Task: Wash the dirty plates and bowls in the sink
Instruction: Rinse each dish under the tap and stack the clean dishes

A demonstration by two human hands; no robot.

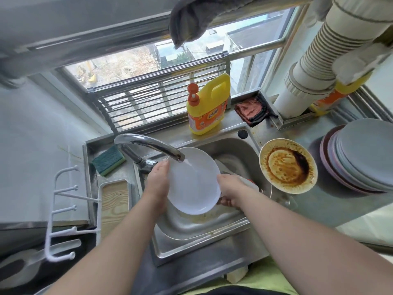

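We grip the plate (192, 184) by opposite rims, left hand (158, 180) and right hand (230, 191); we should turn it slowly under the tap (148, 144) just above.

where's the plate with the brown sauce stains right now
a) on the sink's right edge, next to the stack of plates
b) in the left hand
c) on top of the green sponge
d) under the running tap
a: the stained plate sits at the right edge of the sink, beside the stack of plates, while both hands hold a clean white plate under the tap.
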